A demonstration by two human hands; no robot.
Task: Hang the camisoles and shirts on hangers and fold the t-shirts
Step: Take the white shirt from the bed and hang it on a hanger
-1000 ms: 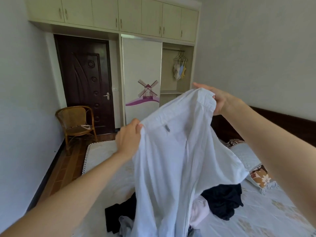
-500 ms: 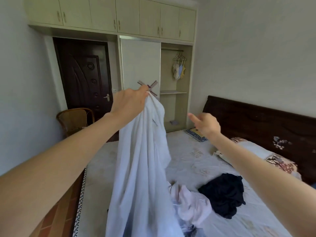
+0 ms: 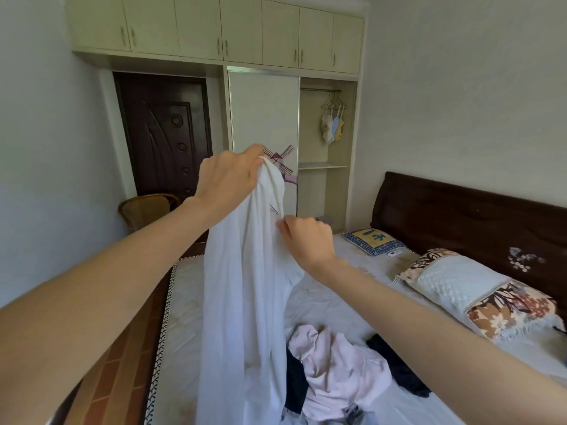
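White shirt (image 3: 245,286): long, pale garment hanging in one bunched column above the bed (image 3: 196,317), its lower end running out of view at the bottom edge; the bed serves as landmark for all entries below.

Left hand (image 3: 228,179): raised high over the bed's near side, fingers closed around the gathered top of the white shirt, bearing its weight.

Right hand (image 3: 306,237): lower, over the middle of the bed, fingers curled and pinching the shirt's right edge partway down the cloth.

Pink garment (image 3: 337,363): crumpled on the bed, just right of the hanging shirt's lower part; lying over dark garments (image 3: 399,363), which show at both its sides.

Patterned pillow (image 3: 478,292): at the bed's head end, beside the dark headboard (image 3: 460,222); a blue-and-yellow cushion (image 3: 374,239) lies at the far corner of the bed.

Wardrobe (image 3: 264,118): against the wall beyond the bed's far end; windmill picture on its sliding door; open bay to the right holding small garments on hangers (image 3: 333,124) from a rail.

Dark door (image 3: 165,133) and wicker chair (image 3: 147,207): beyond the bed, left of the wardrobe.
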